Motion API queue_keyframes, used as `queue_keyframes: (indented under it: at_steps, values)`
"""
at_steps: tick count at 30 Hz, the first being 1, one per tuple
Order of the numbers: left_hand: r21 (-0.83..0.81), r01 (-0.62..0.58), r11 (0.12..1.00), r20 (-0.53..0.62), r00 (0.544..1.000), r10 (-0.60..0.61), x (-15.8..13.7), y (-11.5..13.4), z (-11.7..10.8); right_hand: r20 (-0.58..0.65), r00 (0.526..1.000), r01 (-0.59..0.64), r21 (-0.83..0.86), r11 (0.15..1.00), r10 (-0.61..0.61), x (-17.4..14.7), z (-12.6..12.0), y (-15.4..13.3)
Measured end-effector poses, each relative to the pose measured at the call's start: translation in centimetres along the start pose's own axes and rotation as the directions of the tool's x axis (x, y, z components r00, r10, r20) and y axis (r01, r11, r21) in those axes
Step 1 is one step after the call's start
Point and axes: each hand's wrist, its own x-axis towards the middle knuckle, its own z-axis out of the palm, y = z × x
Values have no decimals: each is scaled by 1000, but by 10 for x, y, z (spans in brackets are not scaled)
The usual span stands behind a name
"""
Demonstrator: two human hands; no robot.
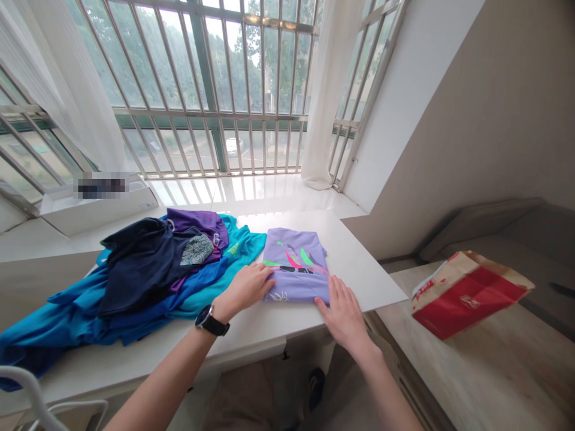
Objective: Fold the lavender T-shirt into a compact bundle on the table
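Note:
A lavender T-shirt [299, 287] with a green, pink and black print lies folded on the white surface in front of me, its lower part turned over into a flat band. My left hand [246, 287], a black watch on its wrist, rests on the left edge of that band with fingers stretched out. At the right edge, my right hand [345, 312] touches the shirt, its fingers extended and its thumb spread toward the front corner. Beside the shirt on the left is a loose pile of clothes, with a dark navy garment [137, 263] on top of purple and blue ones.
A white box [103, 209] stands at the back left by the barred window. To the right, a red and tan paper bag [469, 299] sits on a lower, marble-like surface. A white curved tube [27, 383] pokes in at the bottom left.

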Motion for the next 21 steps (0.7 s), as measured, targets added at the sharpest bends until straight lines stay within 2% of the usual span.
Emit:
queue_keyframes:
  at_steps: [4,9,15,21]
  values:
    - [-86,-10,996,61,998,15,21,-21,-7,-28,1000,-5,-7,1000,5,0,2,-2]
    - [-305,-68,950,46,995,86,29,-39,9,-66,998,-3,-40,999,0,-1,2,-1]
    - [-538,-64,841,-54,998,42,27,-43,16,-100,995,16,-82,996,-24,-2,4,0]
    - [-642,25,766,-12,999,-42,25,-40,15,-135,990,16,-102,995,-30,-1,7,0]
